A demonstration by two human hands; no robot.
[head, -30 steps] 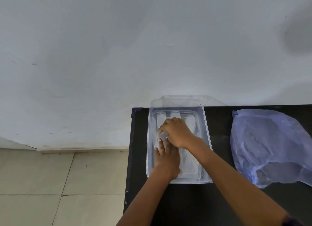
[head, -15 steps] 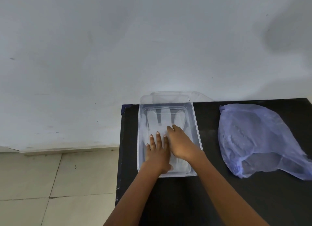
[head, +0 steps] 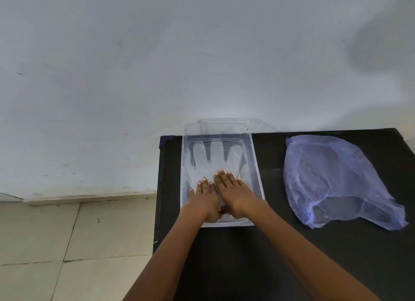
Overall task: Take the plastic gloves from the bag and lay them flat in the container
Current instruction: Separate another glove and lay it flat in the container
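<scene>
Both hands, left hand (head: 205,199) and right hand (head: 235,194), now press flat and open on the glove (head: 213,159) in the container (head: 254,166), having slid back toward its near end.

Container (head: 256,166) sits on desk (head: 280,244) at its far-left corner, w/ a glove (head: 213,157) lying flat inside, fingers toward the far end. Both hands lie palm-down on the glove in the near half of the container, left hand (head: 205,200) just beside right hand (head: 235,193), thumbs touching. Bag (head: 336,179) lies on desk to the right, well apart from container; wall (head: 179,53) behind desk, floor (head: 67,244) to the left.
</scene>
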